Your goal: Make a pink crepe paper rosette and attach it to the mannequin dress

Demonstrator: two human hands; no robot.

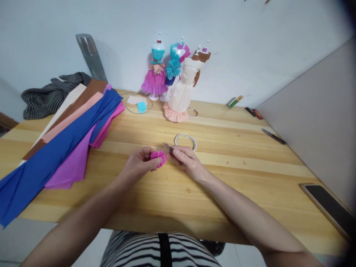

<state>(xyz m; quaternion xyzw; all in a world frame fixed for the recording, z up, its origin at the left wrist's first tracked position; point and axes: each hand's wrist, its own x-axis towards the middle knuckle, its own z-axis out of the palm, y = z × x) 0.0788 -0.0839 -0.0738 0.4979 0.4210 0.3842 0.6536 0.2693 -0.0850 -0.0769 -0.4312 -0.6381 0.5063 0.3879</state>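
Note:
My left hand [142,160] pinches a round pink pleated paper rosette [156,157], the thumb lying across its face. Just to the right, my right hand [187,159] is closed around a pair of small snips [168,147]. Their pointed metal tips reach up and left, close beside the rosette's right edge. Whether the tips touch anything is too small to tell. A roll of white tape [185,136] lies flat on the table right behind my right hand.
Crepe paper strips, a blue one [55,155] on top, cover the table's left side. Dressed miniature mannequins, one in cream [182,87], stand at the back. A black-handled cutter [274,136], a green-labelled tube [235,101] and a phone [328,207] lie at right.

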